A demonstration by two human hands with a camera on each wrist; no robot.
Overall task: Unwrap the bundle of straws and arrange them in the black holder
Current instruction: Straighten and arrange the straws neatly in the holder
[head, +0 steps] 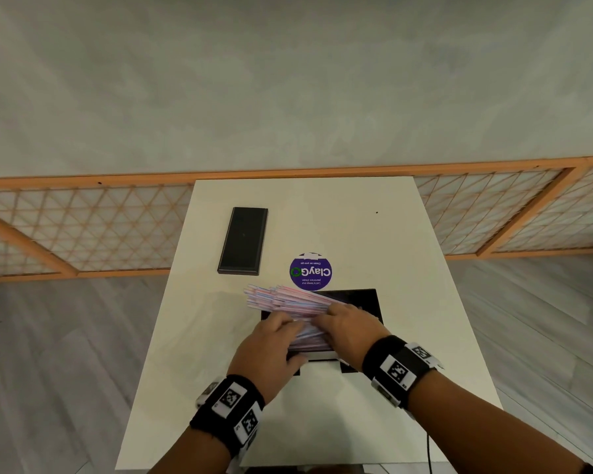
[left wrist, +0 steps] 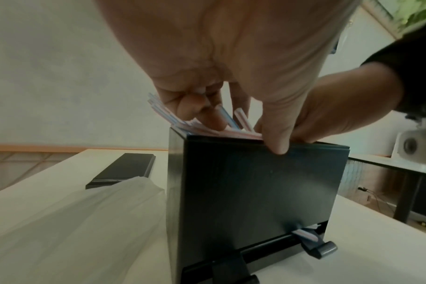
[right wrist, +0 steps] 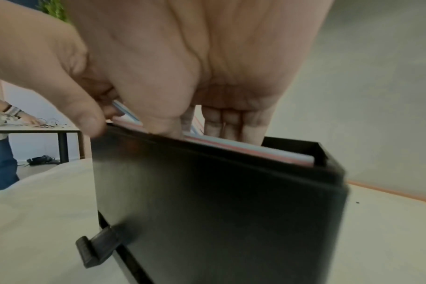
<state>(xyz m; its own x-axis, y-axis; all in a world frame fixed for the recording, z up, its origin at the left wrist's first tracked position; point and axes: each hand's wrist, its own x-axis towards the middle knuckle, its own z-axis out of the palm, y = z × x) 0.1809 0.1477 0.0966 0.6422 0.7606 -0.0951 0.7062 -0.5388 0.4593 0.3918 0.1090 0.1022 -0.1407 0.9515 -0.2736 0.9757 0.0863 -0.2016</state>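
The black holder point(head: 363, 299) stands on the white table point(head: 425, 336), open at the top. Pink, blue and white straws point(head: 278, 297) lie slanted in its mouth, and their left ends fan out past the rim. My left hand point(head: 281, 325) curls its fingers point(left wrist: 195, 103) over the straws point(left wrist: 158, 109), with its thumb on the holder's front wall point(left wrist: 255, 182). My right hand point(head: 338, 318) presses straight fingers point(right wrist: 221, 124) down on the straws point(right wrist: 255, 151) inside the holder point(right wrist: 219, 211). One straw end point(left wrist: 304, 233) shows in the slot at the holder's foot.
A loose clear plastic wrapper point(left wrist: 73, 221) lies on the table left of the holder. A flat black lid point(head: 243, 241) lies at the back left, and a round purple sticker point(head: 311, 271) is behind the holder. Another person stands at a far table point(right wrist: 37, 130).
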